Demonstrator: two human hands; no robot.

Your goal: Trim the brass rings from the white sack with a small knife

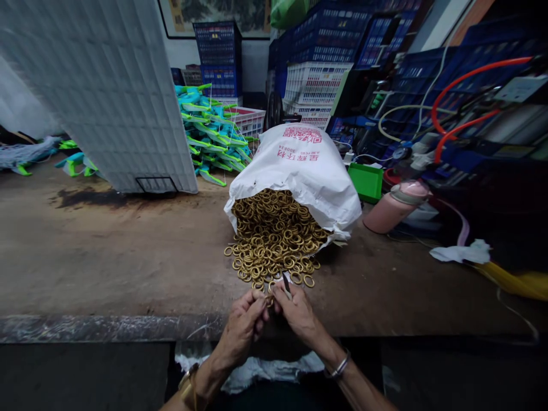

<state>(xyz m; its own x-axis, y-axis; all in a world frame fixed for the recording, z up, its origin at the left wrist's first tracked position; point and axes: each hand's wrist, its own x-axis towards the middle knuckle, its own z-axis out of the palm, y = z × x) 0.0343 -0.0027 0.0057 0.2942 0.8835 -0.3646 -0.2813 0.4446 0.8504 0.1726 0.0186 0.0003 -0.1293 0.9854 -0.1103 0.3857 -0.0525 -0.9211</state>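
Observation:
Between my two hands, just over the table's front edge, is a brass-coloured ring (269,301). The thumb and fingers of my left hand (244,319) are pinched on it. My right hand (295,313) is closed around a small knife (286,283), its dark pointed blade sticking up past the thumb. Its fingertips also meet the ring from the right. Directly ahead, a heap of similar rings (274,251) spills from the mouth of a white sack (299,165) with red print. The sack lies on its side.
On the brown table (128,257), a tall pale panel (115,85) stands at left. Behind it are piled blue and green pieces (214,131). To the sack's right are a pink bottle (396,205), a green tray (366,181) and orange hoses (471,68). Blue crates (218,51) stack behind.

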